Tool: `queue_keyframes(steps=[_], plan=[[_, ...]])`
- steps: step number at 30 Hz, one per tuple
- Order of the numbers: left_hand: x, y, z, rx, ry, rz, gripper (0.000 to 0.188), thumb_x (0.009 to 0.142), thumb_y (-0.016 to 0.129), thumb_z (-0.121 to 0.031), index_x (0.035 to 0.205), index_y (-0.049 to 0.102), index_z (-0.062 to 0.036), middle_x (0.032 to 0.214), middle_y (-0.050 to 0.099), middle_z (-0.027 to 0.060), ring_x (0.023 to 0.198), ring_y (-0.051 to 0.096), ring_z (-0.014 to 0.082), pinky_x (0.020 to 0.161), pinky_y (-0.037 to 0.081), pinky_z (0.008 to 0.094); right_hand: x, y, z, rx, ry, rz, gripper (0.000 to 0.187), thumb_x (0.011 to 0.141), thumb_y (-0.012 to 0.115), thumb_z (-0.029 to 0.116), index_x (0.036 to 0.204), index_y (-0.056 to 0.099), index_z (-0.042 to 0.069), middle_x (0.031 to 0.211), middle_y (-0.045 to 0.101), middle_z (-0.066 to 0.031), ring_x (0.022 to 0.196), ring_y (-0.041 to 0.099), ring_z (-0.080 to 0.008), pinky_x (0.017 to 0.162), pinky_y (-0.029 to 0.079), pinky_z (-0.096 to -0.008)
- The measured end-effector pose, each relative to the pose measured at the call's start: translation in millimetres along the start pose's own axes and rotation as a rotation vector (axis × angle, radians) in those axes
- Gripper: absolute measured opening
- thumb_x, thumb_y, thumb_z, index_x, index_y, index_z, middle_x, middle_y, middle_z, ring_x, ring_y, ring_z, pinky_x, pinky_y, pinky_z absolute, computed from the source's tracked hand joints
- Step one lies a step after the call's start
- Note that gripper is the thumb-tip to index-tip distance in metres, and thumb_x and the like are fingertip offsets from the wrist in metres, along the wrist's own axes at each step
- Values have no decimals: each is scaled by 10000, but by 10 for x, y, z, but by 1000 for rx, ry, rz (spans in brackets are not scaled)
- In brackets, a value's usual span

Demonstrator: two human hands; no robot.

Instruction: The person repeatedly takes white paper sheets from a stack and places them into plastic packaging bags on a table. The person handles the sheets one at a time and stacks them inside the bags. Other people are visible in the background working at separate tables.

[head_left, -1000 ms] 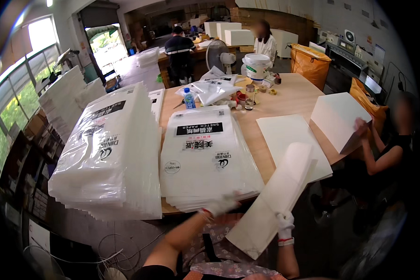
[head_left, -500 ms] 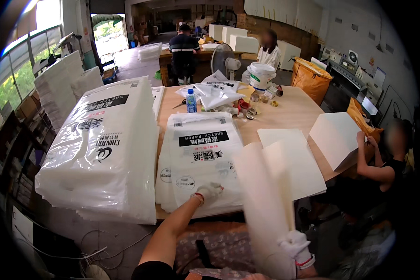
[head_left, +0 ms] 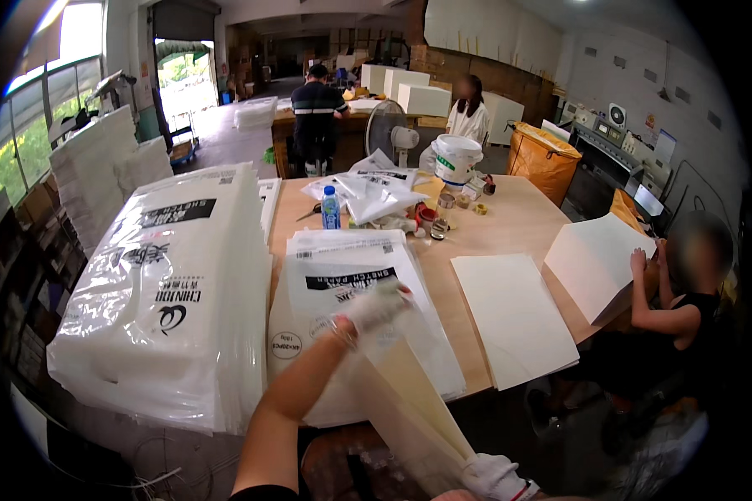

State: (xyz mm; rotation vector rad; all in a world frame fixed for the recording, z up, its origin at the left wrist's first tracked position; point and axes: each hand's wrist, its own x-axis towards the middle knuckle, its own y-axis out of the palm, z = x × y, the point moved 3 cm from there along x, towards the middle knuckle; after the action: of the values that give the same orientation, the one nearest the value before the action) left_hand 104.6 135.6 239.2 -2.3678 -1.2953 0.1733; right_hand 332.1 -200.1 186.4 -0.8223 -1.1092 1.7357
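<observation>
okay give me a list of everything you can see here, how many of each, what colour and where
tall stack of clear plastic bags: one, white with black print, left on the table
lower stack of plastic bags: one, white with black print, table centre, under the left hand
paper pile: one, cream, right of centre on the wooden table
second paper pile: one, white, right table edge, a seated person's hand on it
water bottle: one, clear with blue cap, far part of the table
bucket: one, white, far end
desk fan: one, white, behind the table
orange bin: one, far right
other people: three; two at the back, one seated right
left hand: gloved white, on the lower stack
right hand: gloved white, gripping a paper sheet inside a clear bag
</observation>
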Motion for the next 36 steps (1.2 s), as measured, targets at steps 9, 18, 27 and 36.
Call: queue_keyframes(steps=[9,18,27,36], plan=[[-1064,1839,-804,31,98,229,390,839,524,-110,1226,473,-109,967,662,68,911,627,222,781,479,333,720,-54,-738,239,157,-273,343,762,676,354,905,582,57,716,596,-146,660,617,-305,563,473,-407],[-1858,1992,607,490,488,-53,381,869,557,-233,1174,484,-17,978,612,115,897,592,265,803,473,366,955,588,-1363,145,532,-692,587,803,578,121,1324,328,15,1397,240,-282,1208,396,-447,960,410,-426],[-2779,797,1264,-325,-470,-565,316,968,429,-212,1196,474,2,1121,560,141,1005,550,220,863,461,322,871,462,-728,-605,-80,-223,450,842,495,65,1269,405,-44,1370,233,-370,1277,287,-478,1040,333,-456],[-3956,915,980,469,-451,-665,141,748,513,11,877,457,15,788,511,173,718,513,313,686,431,381,-687,490,-106,269,249,-299,530,782,553,93,1265,406,-69,1338,244,-411,1126,453,-504,909,449,-440]])
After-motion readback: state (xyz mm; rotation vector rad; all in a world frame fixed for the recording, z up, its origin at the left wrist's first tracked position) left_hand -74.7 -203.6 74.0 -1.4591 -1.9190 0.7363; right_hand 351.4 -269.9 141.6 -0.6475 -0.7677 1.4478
